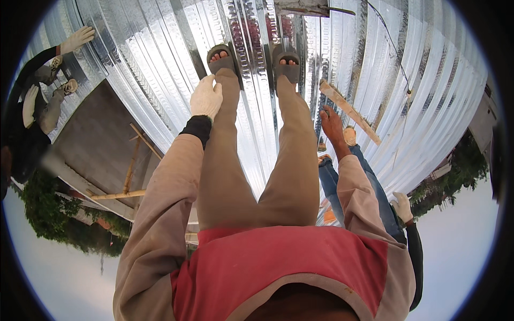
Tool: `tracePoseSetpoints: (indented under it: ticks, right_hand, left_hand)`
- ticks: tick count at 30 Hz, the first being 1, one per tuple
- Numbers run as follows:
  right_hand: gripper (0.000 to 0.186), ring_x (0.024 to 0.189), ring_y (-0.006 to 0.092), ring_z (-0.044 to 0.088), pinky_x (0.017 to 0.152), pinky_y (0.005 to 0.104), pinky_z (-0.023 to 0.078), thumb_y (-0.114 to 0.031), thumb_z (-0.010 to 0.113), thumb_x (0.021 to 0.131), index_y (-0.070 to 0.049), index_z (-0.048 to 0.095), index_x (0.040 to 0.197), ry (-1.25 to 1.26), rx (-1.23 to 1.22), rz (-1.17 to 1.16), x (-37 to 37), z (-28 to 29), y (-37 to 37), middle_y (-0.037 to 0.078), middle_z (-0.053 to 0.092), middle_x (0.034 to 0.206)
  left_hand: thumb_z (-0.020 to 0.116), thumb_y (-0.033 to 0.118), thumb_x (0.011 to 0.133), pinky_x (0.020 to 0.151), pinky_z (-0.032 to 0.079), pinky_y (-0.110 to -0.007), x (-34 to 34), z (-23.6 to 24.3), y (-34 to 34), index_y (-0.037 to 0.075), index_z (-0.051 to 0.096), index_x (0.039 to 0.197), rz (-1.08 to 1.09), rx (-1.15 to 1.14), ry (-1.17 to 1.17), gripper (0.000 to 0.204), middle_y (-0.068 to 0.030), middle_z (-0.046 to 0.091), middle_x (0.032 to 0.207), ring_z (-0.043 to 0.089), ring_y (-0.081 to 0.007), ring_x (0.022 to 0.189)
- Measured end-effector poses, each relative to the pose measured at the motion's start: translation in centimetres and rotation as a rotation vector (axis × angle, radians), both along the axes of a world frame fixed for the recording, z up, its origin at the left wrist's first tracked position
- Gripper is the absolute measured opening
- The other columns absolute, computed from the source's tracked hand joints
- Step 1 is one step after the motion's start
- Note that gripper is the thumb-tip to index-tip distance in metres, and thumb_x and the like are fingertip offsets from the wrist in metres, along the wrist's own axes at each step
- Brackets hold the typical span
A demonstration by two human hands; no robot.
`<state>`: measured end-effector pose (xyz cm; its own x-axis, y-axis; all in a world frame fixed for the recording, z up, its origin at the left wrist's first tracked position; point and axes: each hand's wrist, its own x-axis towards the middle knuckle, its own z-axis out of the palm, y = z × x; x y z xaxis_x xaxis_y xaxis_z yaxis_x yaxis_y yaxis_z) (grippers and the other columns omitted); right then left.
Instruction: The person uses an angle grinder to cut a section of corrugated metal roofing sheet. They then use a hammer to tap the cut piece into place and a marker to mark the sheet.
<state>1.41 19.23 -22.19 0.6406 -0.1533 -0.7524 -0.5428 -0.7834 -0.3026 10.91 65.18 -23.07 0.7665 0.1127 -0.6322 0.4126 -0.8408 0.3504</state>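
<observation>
My left hand [207,97], in a white knit glove with a black cuff, hangs beside my left thigh. Its fingers are loosely bent, its thumb stands apart, and nothing shows in it. On the other side my bare right hand [333,127] hangs with slightly curled fingers, and I see nothing held there. Close to it, a narrow wooden board [350,111] lies slanting on the shiny corrugated metal sheets [160,69]. Both of my feet, in dark slide sandals [220,60], stand on these sheets.
At left, a person in dark sleeves and white gloves [77,40] crouches by the sheet edge, above a drop with bamboo poles [131,166]. Behind me at right stands another person in blue jeans [364,166]. A dark cable [393,45] crosses the sheets at far right.
</observation>
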Motion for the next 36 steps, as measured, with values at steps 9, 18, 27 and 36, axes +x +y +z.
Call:
tracePoseSetpoints:
  ticks: [9, 18, 27, 36]
  right_hand:
    - [0.04, 0.115, 0.0459, 0.073, 0.099, 0.0535, 0.058, -0.03, 0.062, 0.107, -0.006, 0.068, 0.138, -0.032, 0.037, 0.225, 13.7, -17.6, 5.1, 0.026, 0.076, 0.122]
    - [0.047, 0.118, 0.0436, 0.072, 0.1, 0.0512, 0.059, -0.029, 0.062, 0.107, -0.003, 0.063, 0.145, -0.016, 0.143, 0.225, 14.3, -24.0, 7.3, 0.028, 0.072, 0.132]
    - [0.075, 0.131, 0.054, 0.06, 0.114, 0.0588, 0.046, -0.028, 0.07, 0.102, -0.001, 0.038, 0.163, -0.232, -0.214, 0.088, 13.1, -24.0, 0.2, 0.036, 0.071, 0.126]
    - [0.123, 0.15, 0.0631, 0.04, 0.129, 0.0687, 0.023, -0.054, 0.082, 0.094, 0.009, 0.009, 0.17, -0.212, -0.286, 0.089, 16.9, -26.6, 1.1, 0.045, 0.042, 0.159]
  left_hand:
    - [0.08, 0.041, 0.088, 0.112, 0.041, -0.054, 5.8, -12.7, -14.6, 0.003, 0.059, 0.137, -0.168, 0.279, -0.243, 0.065, -0.0161, 0.051, 0.15, 0.045, -0.0406, 0.135]
    - [0.082, 0.05, 0.086, 0.115, 0.04, -0.058, 8.2, -20.0, -17.6, -0.005, 0.043, 0.152, -0.012, 0.377, -0.228, 0.095, -0.0269, 0.039, 0.16, 0.042, -0.047, 0.14]
    - [0.083, 0.049, 0.089, 0.123, 0.031, -0.061, 5.2, -20.7, -18.4, -0.003, 0.036, 0.162, -0.044, 0.433, -0.234, 0.102, -0.0286, 0.031, 0.169, 0.034, -0.0509, 0.15]
    - [0.085, 0.06, 0.084, 0.113, 0.037, -0.069, 8.2, -20.9, -16.3, -0.005, 0.029, 0.165, 0.125, 0.449, -0.059, 0.118, -0.0289, 0.028, 0.171, 0.035, -0.0523, 0.148]
